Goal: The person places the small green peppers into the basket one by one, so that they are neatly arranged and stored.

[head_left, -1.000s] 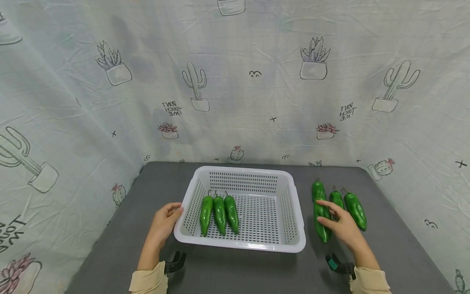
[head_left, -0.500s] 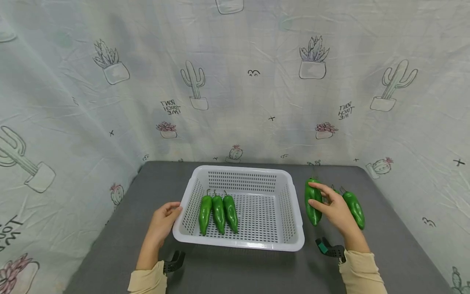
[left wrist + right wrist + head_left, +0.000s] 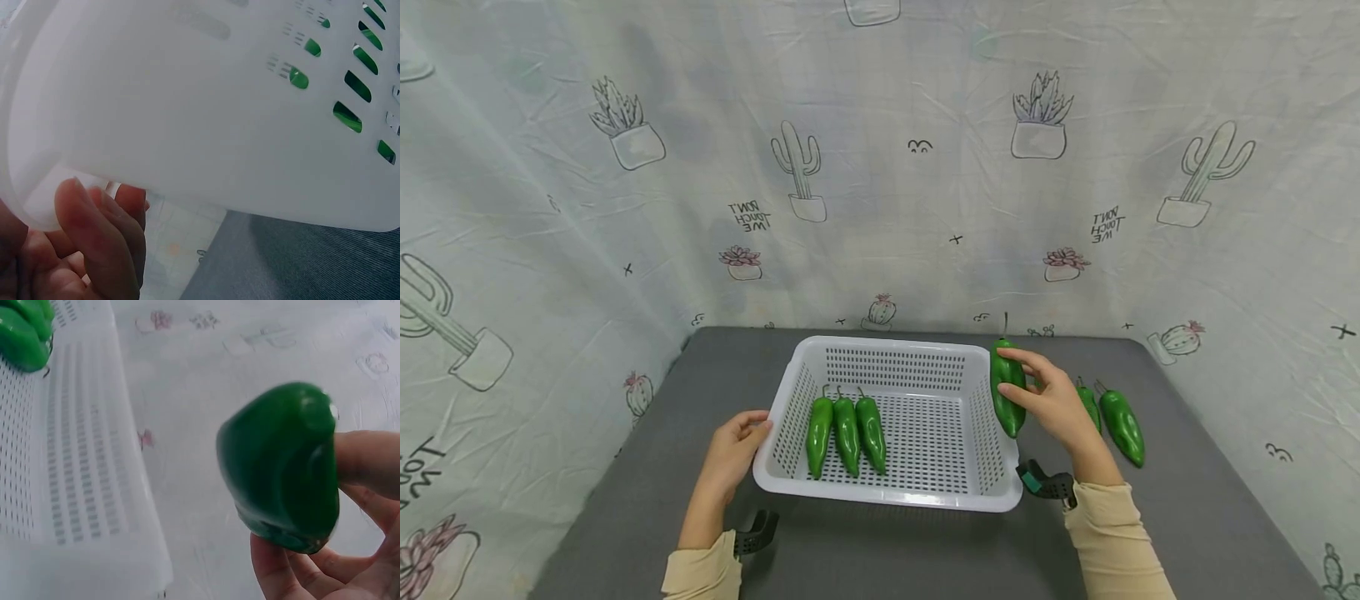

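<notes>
My right hand [image 3: 1052,398] pinches a glossy green chili pepper [image 3: 1006,392] between thumb and fingers, stem upward, over the right rim of the white basket [image 3: 891,497]. In the right wrist view the pepper [image 3: 281,469] appears end-on, and the basket's slotted wall [image 3: 81,450] stands to its left. Three green peppers [image 3: 847,437] lie side by side in the left part of the basket. My left hand [image 3: 737,450] grips the basket's left rim; the left wrist view shows its fingers [image 3: 94,231] curled at the rim, below the outer wall [image 3: 156,112].
Two more green peppers, one [image 3: 1122,427] fully visible and another [image 3: 1087,406] partly hidden by the right hand, lie on the grey tabletop [image 3: 880,550] at the right. A white cloth printed with cacti [image 3: 880,167] hangs behind and around the table.
My right hand has taken hold of a pepper at the right and carried it up and leftward to the basket's right rim. The left hand stays at the left rim.
</notes>
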`<state>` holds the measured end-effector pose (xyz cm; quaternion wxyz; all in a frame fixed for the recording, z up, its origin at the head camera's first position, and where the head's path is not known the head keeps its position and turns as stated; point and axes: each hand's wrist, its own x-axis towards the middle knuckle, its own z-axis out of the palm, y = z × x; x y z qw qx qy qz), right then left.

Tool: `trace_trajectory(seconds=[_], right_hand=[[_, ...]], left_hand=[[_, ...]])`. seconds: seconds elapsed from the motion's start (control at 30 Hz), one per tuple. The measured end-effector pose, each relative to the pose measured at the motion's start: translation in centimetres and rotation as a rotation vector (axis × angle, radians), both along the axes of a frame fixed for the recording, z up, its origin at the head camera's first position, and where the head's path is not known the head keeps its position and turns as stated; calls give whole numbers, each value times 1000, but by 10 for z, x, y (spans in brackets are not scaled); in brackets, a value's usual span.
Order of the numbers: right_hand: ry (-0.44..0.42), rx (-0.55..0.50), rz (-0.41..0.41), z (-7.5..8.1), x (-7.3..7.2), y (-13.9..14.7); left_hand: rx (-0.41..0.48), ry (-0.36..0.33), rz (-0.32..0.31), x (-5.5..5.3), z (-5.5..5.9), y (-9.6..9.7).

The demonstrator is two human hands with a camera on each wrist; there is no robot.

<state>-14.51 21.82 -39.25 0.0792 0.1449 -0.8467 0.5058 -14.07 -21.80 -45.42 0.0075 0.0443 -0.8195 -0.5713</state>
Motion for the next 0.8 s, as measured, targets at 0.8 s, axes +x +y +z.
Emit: trace_trajectory(seconds=[0.8], right_hand=[[-106, -9, 131, 2, -44, -90]], left_hand=[[-3, -1, 5, -1, -1, 0]])
